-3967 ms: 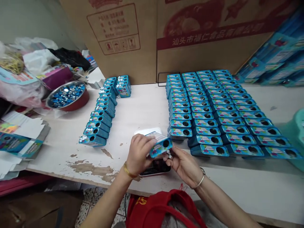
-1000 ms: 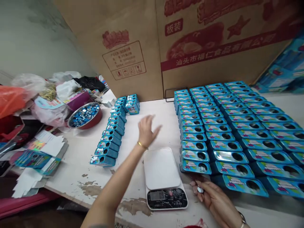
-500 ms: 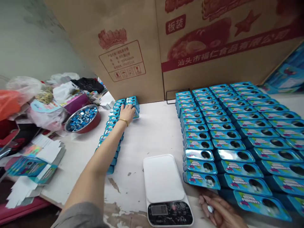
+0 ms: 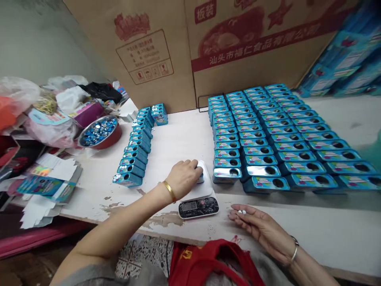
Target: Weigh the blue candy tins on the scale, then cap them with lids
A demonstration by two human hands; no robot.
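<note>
My left hand [image 4: 183, 178], wearing a gold bangle, is closed over a small blue tin [image 4: 201, 178] on the white kitchen scale [image 4: 199, 207]. Its fingers cover most of that tin. Low over the table, to the right of the scale, my right hand [image 4: 257, 224] is turned up with curled fingers. Small white round pieces [image 4: 242, 212], which look like candies, lie at its fingertips. A row of blue tins [image 4: 133, 157] stands at left with white pieces on top. Many more blue tins with round dark holes [image 4: 257, 161] stand in columns at right.
A metal bowl [image 4: 114, 138] of blue-and-silver wrapped pieces stands at left, near heaped plastic bags [image 4: 53, 133]. Flattened cartons [image 4: 49, 188] lie at the left edge. A large cardboard box [image 4: 154, 87] walls off the back. Packed blue goods [image 4: 333, 67] are stacked at far right.
My left hand has come from the far end of the left tins to the scale, with a tin in it. My right hand has moved out from beside the right-hand tins. The view has shifted.
</note>
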